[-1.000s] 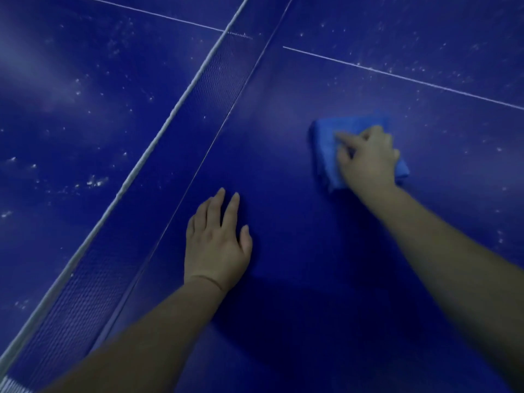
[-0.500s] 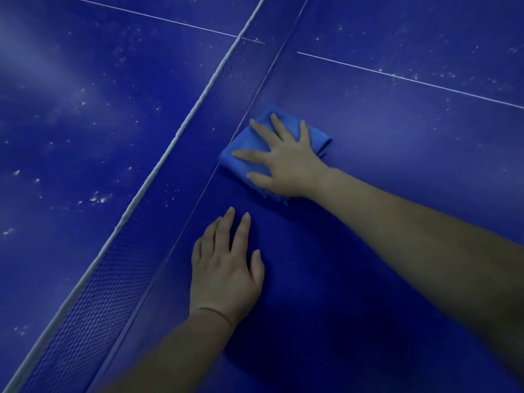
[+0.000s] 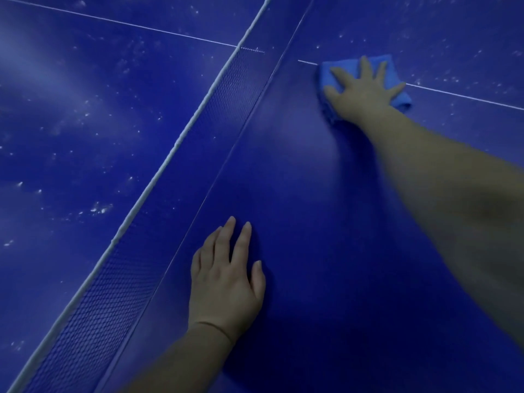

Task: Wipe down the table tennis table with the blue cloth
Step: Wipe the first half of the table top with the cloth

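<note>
Desk [image 3: 312,251]: deep blue, matte, hard and flat, filling the whole view. The stretch around the hands is reading even and clean. The half beyond the net is showing scattered white specks [image 3: 99,208], probably dust not yet reached.

Net [image 3: 158,222]: fine dark mesh under a white top cord, standing upright and running diagonally from lower left to upper centre.

Right arm [image 3: 439,180]: stretching far forward over the near half, probably to reach the uncleaned area past the line.

Left hand [image 3: 226,282]: lying palm-down on the bare desk near the net, fingers straight and close together, holding nothing. It is likely bracing the body during the long reach.

Right hand [image 3: 365,92]: fingers spread wide and flat, pressing the cloth down. The spread is probably loading as much fabric as possible against the surface.

Blue cloth [image 3: 337,68]: paler than the desk, soft, folded into a thick pad. It is lying flat under the right hand, straddling the white line, near the net but well apart from the left hand. Its edges are blurring, which suggests a stroke under way.

White line [image 3: 467,96]: thin, painted, running off to the right from under the cloth.
</note>
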Demonstrator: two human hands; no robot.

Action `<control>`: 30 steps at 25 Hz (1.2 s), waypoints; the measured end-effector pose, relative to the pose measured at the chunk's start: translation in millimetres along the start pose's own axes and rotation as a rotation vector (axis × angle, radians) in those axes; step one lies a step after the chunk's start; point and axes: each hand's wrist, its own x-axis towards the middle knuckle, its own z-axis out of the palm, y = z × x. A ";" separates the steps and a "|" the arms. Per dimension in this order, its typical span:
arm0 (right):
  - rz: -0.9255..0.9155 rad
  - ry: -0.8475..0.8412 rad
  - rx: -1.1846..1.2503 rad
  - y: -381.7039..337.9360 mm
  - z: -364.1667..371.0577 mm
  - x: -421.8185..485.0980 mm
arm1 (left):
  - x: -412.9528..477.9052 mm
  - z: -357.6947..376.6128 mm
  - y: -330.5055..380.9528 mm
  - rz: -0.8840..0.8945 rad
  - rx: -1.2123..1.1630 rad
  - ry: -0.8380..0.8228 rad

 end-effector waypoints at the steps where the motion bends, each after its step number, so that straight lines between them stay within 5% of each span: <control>1: 0.064 0.008 0.017 17.9 -3.2 -9.0 | -0.3 -0.7 0.2 -0.001 -0.002 -0.007; 5: 0.164 0.060 0.033 43.6 16.9 -74.5 | -0.6 -3.1 2.2 -0.001 -0.007 -0.036; 11: -0.178 0.006 -0.026 -18.6 15.2 -34.5 | -0.2 -0.4 0.0 -0.002 -0.002 -0.008; 15: 0.070 0.009 0.026 24.2 -7.8 3.5 | 0.2 0.3 0.1 0.005 0.001 0.013; 19: 0.272 0.068 0.078 74.4 6.3 -69.3 | -0.6 -2.5 0.9 -0.002 -0.018 -0.030; 26: 0.000 0.026 -0.012 27.9 12.8 -54.3 | -0.2 -5.1 3.5 -0.009 -0.026 -0.056; 30: 0.349 0.066 0.094 117.3 -9.3 -47.2 | -0.2 -4.7 2.5 -0.007 -0.029 -0.051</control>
